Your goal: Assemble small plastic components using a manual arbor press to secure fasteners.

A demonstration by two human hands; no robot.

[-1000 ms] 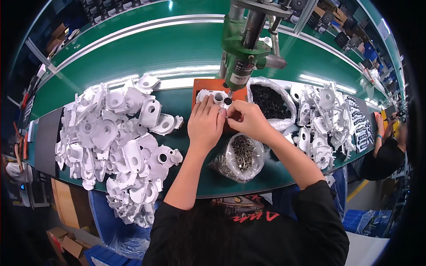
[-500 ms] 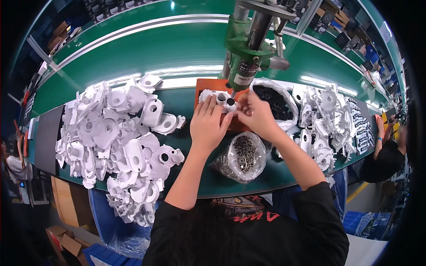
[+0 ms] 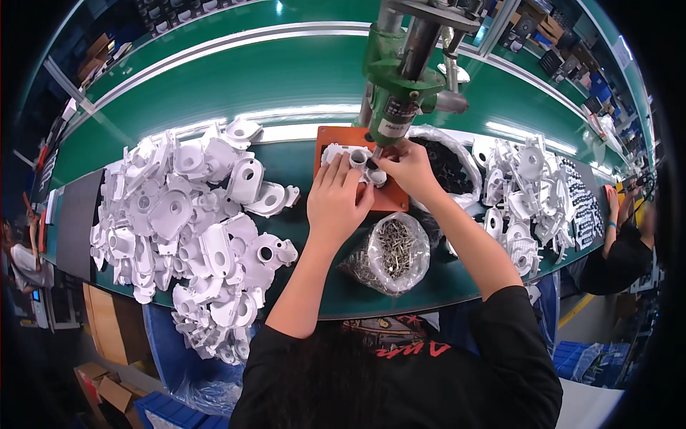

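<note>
On an orange base plate lies a white plastic housing with round sockets. My left hand holds it down, fingers stretched across its near side and thumb against its edge. My right hand is closed in a pinch at the housing's right socket, right beside the press tip. A small black piece shows at that socket, next to my right fingertips; whether they grip it is hidden. Above stands a green bench press, its metal tip pointing down at the housing.
A large heap of white housings covers the left side. Nearer me is a clear bag of metal screws or pins. Behind my right hand, another bag holds black parts. More white parts lie to the right, where a co-worker's arm shows.
My right hand has moved slightly up and left, its fingers coming in close to the press tip and socket. My left hand stays almost where it was on the housing.
</note>
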